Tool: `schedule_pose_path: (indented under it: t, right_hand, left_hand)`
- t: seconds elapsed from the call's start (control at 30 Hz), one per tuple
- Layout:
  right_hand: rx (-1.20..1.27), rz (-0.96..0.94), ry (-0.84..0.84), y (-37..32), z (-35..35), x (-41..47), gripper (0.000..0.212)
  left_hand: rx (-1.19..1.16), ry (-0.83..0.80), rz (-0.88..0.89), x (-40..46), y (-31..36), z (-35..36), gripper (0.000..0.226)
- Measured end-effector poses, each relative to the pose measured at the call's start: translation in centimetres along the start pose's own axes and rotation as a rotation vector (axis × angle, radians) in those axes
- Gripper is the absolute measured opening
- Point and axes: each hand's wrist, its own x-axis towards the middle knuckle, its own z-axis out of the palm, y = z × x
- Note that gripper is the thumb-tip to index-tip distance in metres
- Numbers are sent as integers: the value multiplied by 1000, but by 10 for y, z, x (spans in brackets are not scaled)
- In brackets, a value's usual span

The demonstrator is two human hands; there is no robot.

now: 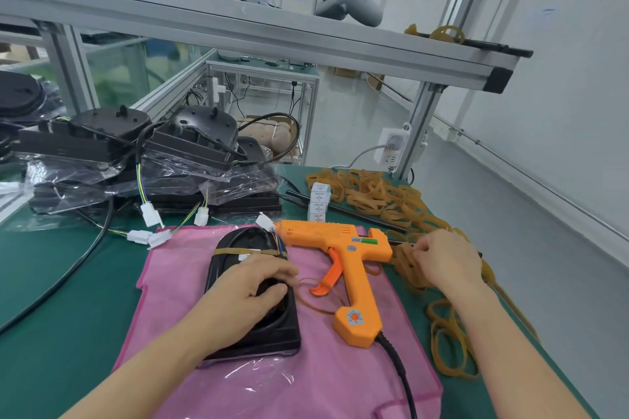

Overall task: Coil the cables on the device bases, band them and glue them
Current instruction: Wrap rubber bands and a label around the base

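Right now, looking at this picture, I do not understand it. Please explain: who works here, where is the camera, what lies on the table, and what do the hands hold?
There is no machine: a person works with bare hands, and the single camera sits on their head, looking down. On the green table lies a pink cloth. On it rest a black device base, already with one band across it, and an orange glue gun. The left hand presses on the base. The right hand picks at a pile of rubber bands. More bases in plastic bags wait behind.
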Motion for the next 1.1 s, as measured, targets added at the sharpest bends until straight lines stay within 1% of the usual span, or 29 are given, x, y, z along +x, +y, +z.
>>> schedule_pose_path:
  t: [0.1,0.23,0.3,0.4,0.43,0.53,0.57,0.67,0.7,0.77,0.83,0.9,0.93,1.0,1.03,1.1]
  right_hand:
    - [-26,-27,52,2,-7,1,28]
    - [-51,-6,-46,2,-19,1,25]
    - [63,32,-19,7,-28,3,25]
    - [425,31,-32,6,-34,6,21]
    - [469,27,-49,2,-33,5,20]
    - [375,42,-103,-5,-24,4,19]
    - [422,61,-114,-6,-23,5,20]
    - [799,102,-140,-11,-26,8,24]
    - [843,103,-151,-15,-26,9,27]
    - [843,96,-201,-22,-22,9,30]
    - [949,160,-255,-28,-17,8,21]
    - [1178,229,-347,-30,-12,8,20]
    - [1337,231,-417,-31,-10,6,21]
    - [1697,189,-569,-35,-8,0,23]
    - [1830,165,-629,-39,-7,-5,22]
    - [1963,127,-707,-53,-5,-17,20]
  left_hand:
    - [-1,0,1,0,0,0,33]
    - [-1,-6,-6,0,1,0,33]
    - [-4,-5,1,0,1,0,33]
    - [-4,-1,-6,0,2,0,34]
    - [-4,0,-10,0,1,0,35]
    - [-6,-15,-15,1,3,-1,36]
    - [-6,-20,-16,2,3,-1,37]
    - [-21,-22,-30,3,3,-1,38]
    - [-27,-20,-38,3,3,0,39]
    - [-35,-21,-42,3,2,0,39]
    - [-40,-15,-35,3,2,0,38]
    - [-35,-18,-33,3,2,0,38]
    - [-30,-22,-36,3,1,0,37]
    - [-29,-26,-51,4,0,0,36]
    - [-38,-31,-62,4,0,1,35]
    - [-72,-45,-92,6,1,1,31]
